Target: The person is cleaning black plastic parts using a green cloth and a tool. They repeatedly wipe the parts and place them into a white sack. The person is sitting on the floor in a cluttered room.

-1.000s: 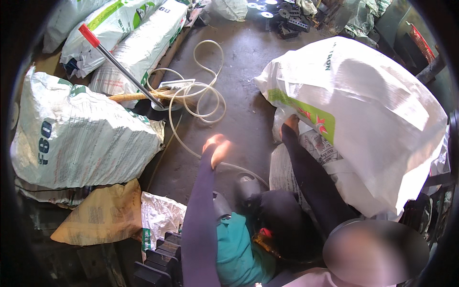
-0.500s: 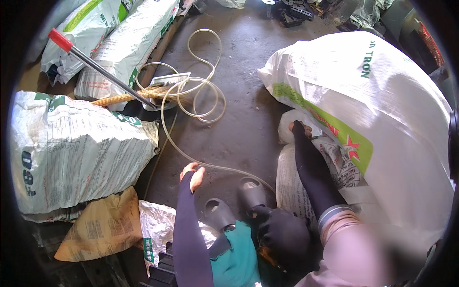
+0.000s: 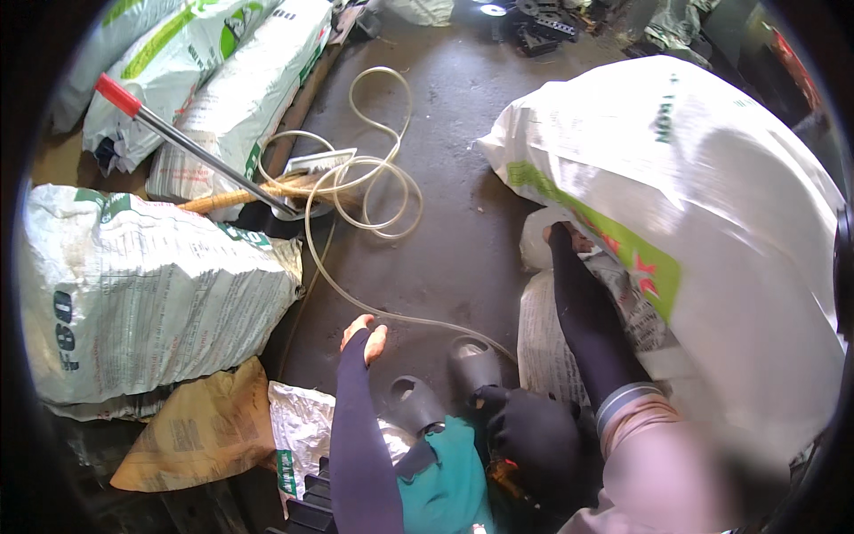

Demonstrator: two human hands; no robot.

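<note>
My left hand (image 3: 364, 339), in a dark sleeve, hangs in front of my feet, near a clear hose (image 3: 391, 315). Its thumb stands apart from the fingers, and nothing shows in it. Under the lower edge of a big, full white sack (image 3: 614, 120), my right hand (image 3: 572, 238) reaches down to a translucent plastic bag (image 3: 537, 240). The sack and shadow partly hide those fingers, so their grip is unclear. A printed white sack (image 3: 543, 325) lies under the right forearm.
At left stand a printed white sack (image 3: 160, 298) and a brown bag (image 3: 200, 427). A red-ended metal pole (image 3: 191, 151), a straw broom (image 3: 222, 201) and hose coils lie beyond. More sacks (image 3: 249, 84) lie at the back left; black parts (image 3: 544, 31) lie at the far end.
The view has shifted slightly, so most things sit a little lower and farther right. My right hand has slipped a bit deeper beneath the big sack's edge; my left hand looks much the same.
</note>
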